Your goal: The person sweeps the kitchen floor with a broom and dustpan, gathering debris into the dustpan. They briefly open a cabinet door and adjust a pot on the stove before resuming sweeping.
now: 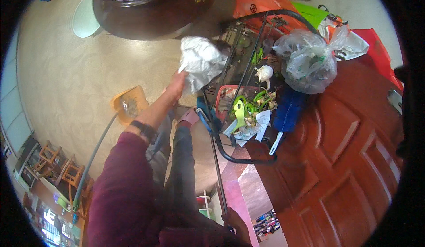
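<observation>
My left hand, with a dark watch at its wrist, grips a crumpled white plastic bag beside a black-framed rack. At the bottom, my right hand is closed on a long dark pole that runs up along the rack. On the rack lie a garlic bulb, green chillies, a red plastic basket, a light green peeler-like tool and printed paper. A knotted clear plastic bag and a blue duster with a white handle are at its right.
An orange dustpan holding clear plastic lies on the floor, its long grey handle reaching down left. A large dark glazed vessel and a white bucket stand above. The brown panelled door fills the right. Wooden stools are lower left.
</observation>
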Action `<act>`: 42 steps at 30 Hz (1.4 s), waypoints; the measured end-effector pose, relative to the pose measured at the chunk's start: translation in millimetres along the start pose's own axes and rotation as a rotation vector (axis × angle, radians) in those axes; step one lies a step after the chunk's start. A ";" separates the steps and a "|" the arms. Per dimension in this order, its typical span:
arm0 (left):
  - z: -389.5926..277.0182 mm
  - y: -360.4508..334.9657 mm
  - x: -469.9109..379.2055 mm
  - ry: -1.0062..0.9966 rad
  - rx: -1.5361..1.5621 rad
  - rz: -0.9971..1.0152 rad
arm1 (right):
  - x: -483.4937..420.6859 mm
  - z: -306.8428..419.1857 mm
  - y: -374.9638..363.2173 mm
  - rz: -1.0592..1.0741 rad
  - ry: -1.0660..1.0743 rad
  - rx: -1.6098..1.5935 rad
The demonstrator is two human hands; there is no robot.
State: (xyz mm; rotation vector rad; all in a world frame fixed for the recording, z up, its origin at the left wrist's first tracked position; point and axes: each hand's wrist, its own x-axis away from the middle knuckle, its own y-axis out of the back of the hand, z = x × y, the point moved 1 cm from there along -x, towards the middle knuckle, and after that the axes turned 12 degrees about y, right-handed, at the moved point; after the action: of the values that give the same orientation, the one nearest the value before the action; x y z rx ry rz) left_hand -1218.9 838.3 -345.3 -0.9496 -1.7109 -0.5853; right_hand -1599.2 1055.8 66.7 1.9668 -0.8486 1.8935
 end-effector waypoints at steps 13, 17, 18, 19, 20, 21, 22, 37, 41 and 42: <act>21.8 200.1 222.3 -0.159 0.004 -0.225 | 62.4 -48.5 -20.0 -0.386 0.365 0.371; 43.6 239.2 272.8 -0.202 0.102 -0.262 | 109.3 -29.4 -10.8 -0.272 0.182 0.164; 49.8 247.6 281.4 -0.238 0.085 -0.253 | 116.7 -23.8 -13.7 -0.265 0.231 0.145; 56.2 255.1 288.3 -0.241 0.049 -0.271 | 121.4 -19.0 -19.1 -0.239 0.253 0.065; 60.2 262.7 292.2 -0.248 0.029 -0.274 | 123.4 -14.5 -25.6 -0.253 0.271 0.075; 63.9 268.4 293.1 -0.242 0.033 -0.266 | 124.0 -10.9 -33.6 -0.250 0.268 0.055; 67.9 272.1 291.6 -0.256 0.023 -0.280 | 121.6 -7.0 -41.8 -0.273 0.327 0.066; 122.3 334.1 313.5 -0.161 -0.048 -0.230 | -18.8 39.1 -121.7 -0.885 0.646 0.376; 115.0 360.2 313.5 -0.221 -0.172 -0.263 | -63.1 40.8 -108.2 -0.795 0.519 0.223; 114.4 369.9 309.4 -0.249 -0.176 -0.253 | -68.8 38.7 -106.6 -0.838 0.541 0.248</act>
State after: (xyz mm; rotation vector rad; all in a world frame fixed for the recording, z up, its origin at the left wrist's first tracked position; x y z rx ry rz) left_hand -1021.5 1231.3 -116.8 -0.9668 -2.0472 -0.8218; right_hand -1503.2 1132.2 16.3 1.4248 0.3356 1.8523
